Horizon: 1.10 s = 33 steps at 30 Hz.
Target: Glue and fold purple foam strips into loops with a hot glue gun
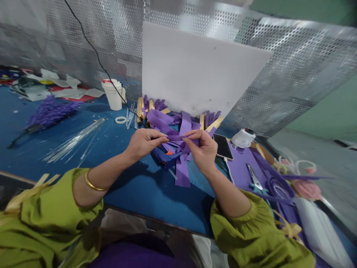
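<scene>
Between my two hands a narrow purple strip [175, 138] is stretched above the blue table. My left hand [145, 142] pinches its left end between thumb and fingers. The right end is gripped the same way by my right hand [202, 149]. Below and behind lie more purple strips [182, 173], some looped and overlapping. Partly covered by them, a blue glue gun [165, 159] with an orange trigger rests on the table. Lavender sprigs [160, 104] with gold ribbon stand behind the strips.
To the left lie thin wires [75, 141], a lavender bunch [52, 111], glue sticks [129, 117], a tape roll [121, 120] and a white cup [113, 96]. On the right are a phone [223, 146], scissors [256, 180] and a purple roll [279, 188]. A white board [195, 67] leans at the back.
</scene>
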{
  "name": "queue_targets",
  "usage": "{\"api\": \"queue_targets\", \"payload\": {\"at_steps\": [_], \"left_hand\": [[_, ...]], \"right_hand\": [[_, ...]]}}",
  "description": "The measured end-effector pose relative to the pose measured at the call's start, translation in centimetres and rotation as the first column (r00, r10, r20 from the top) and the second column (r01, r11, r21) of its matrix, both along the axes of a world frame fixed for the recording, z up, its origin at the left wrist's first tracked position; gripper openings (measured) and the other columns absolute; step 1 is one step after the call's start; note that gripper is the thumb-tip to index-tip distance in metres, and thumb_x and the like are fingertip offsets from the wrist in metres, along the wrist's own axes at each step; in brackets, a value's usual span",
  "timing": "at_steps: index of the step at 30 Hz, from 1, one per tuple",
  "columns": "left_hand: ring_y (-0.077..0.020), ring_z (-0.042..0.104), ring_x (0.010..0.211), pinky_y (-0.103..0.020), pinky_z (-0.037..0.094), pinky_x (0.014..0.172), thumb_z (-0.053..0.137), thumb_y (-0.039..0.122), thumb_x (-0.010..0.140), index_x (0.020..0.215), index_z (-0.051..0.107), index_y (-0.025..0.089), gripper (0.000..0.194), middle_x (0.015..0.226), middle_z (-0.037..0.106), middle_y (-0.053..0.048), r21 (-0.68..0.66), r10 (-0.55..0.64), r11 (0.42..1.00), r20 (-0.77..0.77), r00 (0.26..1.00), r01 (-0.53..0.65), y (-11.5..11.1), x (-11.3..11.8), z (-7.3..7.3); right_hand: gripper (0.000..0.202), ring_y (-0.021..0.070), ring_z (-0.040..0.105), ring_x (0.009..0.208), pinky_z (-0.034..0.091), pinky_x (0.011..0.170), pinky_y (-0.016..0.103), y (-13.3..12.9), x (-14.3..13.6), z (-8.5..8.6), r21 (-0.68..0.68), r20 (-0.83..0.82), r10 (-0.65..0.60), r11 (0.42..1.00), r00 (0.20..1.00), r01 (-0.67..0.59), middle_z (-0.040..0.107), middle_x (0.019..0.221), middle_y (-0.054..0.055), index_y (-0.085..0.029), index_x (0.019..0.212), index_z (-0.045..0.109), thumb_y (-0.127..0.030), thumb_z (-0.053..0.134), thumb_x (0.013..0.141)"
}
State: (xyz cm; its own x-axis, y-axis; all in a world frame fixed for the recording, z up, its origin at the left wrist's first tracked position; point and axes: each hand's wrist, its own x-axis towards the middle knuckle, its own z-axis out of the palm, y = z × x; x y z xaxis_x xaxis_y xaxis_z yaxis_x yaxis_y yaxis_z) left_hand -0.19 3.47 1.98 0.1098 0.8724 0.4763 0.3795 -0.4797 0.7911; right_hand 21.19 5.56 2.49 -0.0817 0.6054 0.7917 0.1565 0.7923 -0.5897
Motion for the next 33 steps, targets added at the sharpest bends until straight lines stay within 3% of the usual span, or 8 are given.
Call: {"api": "queue_targets", "payload": {"at_steps": [6, 11, 16, 25, 28, 33], "left_hand": [[-0.0208, 0.073, 0.08, -0.026, 0.052, 0.07, 0.078, 0.048, 0.078, 0.092, 0.084, 0.023, 0.029, 0.086, 0.08, -0.003, -0.024, -0.019, 1.0, 0.023, 1.0, 0.019, -0.1, 0.2, 0.0], [-0.0197, 0.072, 0.072, -0.026, 0.051, 0.065, 0.075, 0.044, 0.082, 0.088, 0.084, 0.021, 0.025, 0.077, 0.079, -0.003, 0.0, -0.021, 1.0, 0.049, 0.999, 0.021, 0.0, 0.2, -0.2], [-0.0207, 0.074, 0.082, -0.026, 0.052, 0.073, 0.078, 0.041, 0.08, 0.092, 0.084, 0.022, 0.022, 0.088, 0.08, -0.004, 0.024, -0.046, 0.999, 0.03, 0.998, 0.045, -0.4, 0.4, 0.1], [-0.0197, 0.074, 0.08, -0.024, 0.053, 0.073, 0.08, 0.034, 0.079, 0.09, 0.083, 0.022, 0.016, 0.086, 0.08, -0.003, 0.077, -0.064, 0.995, 0.014, 0.998, 0.062, -0.9, 0.8, 0.7], [-0.0174, 0.072, 0.072, -0.023, 0.052, 0.066, 0.075, 0.031, 0.083, 0.087, 0.084, 0.021, 0.013, 0.08, 0.079, -0.003, 0.107, -0.075, 0.992, 0.02, 0.997, 0.072, -0.8, 0.8, 0.7], [-0.0197, 0.074, 0.077, -0.025, 0.054, 0.07, 0.078, 0.035, 0.08, 0.089, 0.083, 0.022, 0.016, 0.085, 0.08, -0.004, 0.108, -0.072, 0.992, -0.004, 0.997, 0.072, -0.9, 0.8, 0.8]], "right_hand": [[0.019, 0.0163, 0.068, 0.077, 0.055, 0.072, 0.032, -0.3, -0.1, -0.1, 0.044, 0.022, 0.014, 0.999, 1.0, -0.015, 0.072, 0.083, 0.0, -0.023, 0.074, 0.058, -0.013, 0.072, 0.083], [0.018, 0.0164, 0.068, 0.079, 0.055, 0.074, 0.033, -0.7, -0.3, -0.2, 0.059, 0.081, 0.04, 0.997, 0.996, -0.045, 0.072, 0.085, 0.001, -0.023, 0.076, 0.06, -0.012, 0.071, 0.084], [0.018, 0.0166, 0.068, 0.08, 0.055, 0.075, 0.033, -0.9, -0.5, -0.3, 0.069, 0.073, 0.056, 0.996, 0.996, -0.061, 0.071, 0.084, 0.001, -0.023, 0.077, 0.06, -0.012, 0.072, 0.084], [0.016, 0.0179, 0.069, 0.082, 0.055, 0.075, 0.035, -1.3, -0.6, -0.3, 0.081, 0.118, 0.079, 0.993, 0.99, -0.089, 0.072, 0.086, 0.003, -0.023, 0.077, 0.061, -0.015, 0.071, 0.087], [0.015, 0.0181, 0.069, 0.083, 0.055, 0.075, 0.035, -1.3, -0.6, -0.4, 0.114, 0.155, 0.086, 0.988, 0.984, -0.104, 0.073, 0.086, 0.003, -0.023, 0.078, 0.062, -0.015, 0.072, 0.086], [0.014, 0.0185, 0.069, 0.084, 0.055, 0.077, 0.036, -1.3, -0.7, -0.5, 0.14, 0.16, 0.079, 0.985, 0.984, -0.102, 0.073, 0.086, 0.003, -0.024, 0.078, 0.063, -0.015, 0.071, 0.086]]}}
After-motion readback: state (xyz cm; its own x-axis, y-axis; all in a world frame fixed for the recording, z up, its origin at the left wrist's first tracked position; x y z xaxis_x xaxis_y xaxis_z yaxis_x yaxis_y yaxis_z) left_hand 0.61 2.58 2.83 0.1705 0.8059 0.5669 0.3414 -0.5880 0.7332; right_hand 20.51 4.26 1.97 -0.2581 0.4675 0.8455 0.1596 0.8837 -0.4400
